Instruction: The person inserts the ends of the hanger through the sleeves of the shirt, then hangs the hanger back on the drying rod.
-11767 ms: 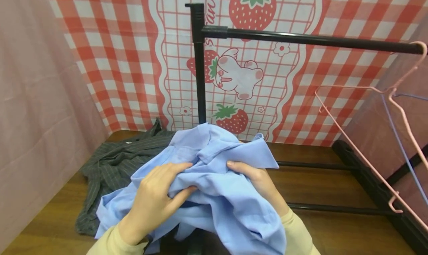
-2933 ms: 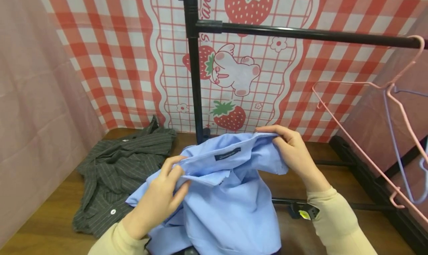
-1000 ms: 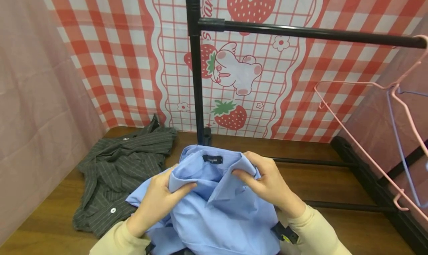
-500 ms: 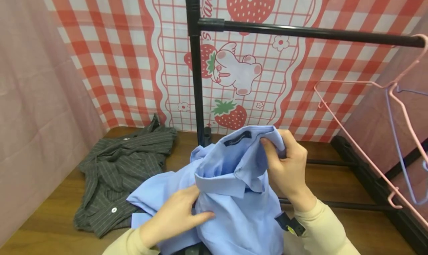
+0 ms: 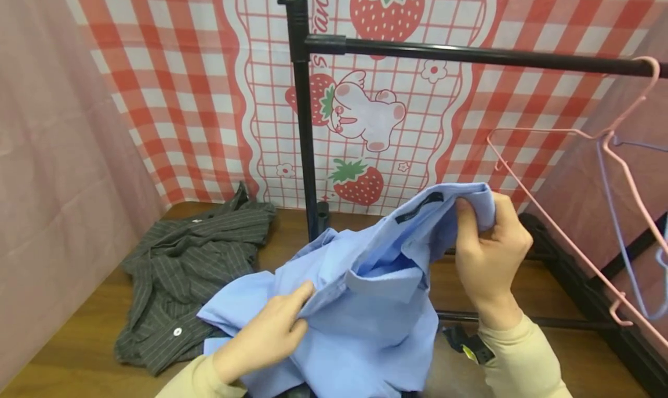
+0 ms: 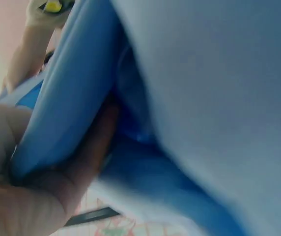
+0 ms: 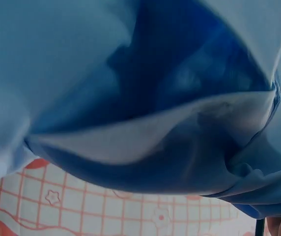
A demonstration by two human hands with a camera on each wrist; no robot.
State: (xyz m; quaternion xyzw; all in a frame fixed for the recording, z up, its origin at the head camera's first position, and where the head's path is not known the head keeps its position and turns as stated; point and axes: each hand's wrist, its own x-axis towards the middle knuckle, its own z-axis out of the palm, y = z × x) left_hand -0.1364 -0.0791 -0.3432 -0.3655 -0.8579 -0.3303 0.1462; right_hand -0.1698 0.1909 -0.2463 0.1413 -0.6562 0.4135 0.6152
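A light blue collared shirt [image 5: 365,334] is bunched up in front of me, its collar spread and a dark label [image 5: 420,207] showing inside the neckline. My right hand [image 5: 493,256] grips one end of the collar, raised to the right with the thumb on the inner side. Lower and to the left, my left hand [image 5: 273,331] pinches the shirt's edge. In the left wrist view a fold of blue cloth runs between the thumb and fingers [image 6: 98,132]. The right wrist view looks into the gaping shirt [image 7: 57,73], with the right fingers barely visible at its corner.
A dark pinstriped shirt [image 5: 203,264] lies crumpled on the wooden table [image 5: 73,340] at left. The black rack's post [image 5: 305,143] and top bar [image 5: 469,55] stand behind. A pink hanger [image 5: 553,130] and a purple hanger [image 5: 618,212] are at the right.
The bunched blue shirt has been opened out at the neck. My right hand has since drawn the collar up and right, while my left has moved from the collar down to the shirt's edge.
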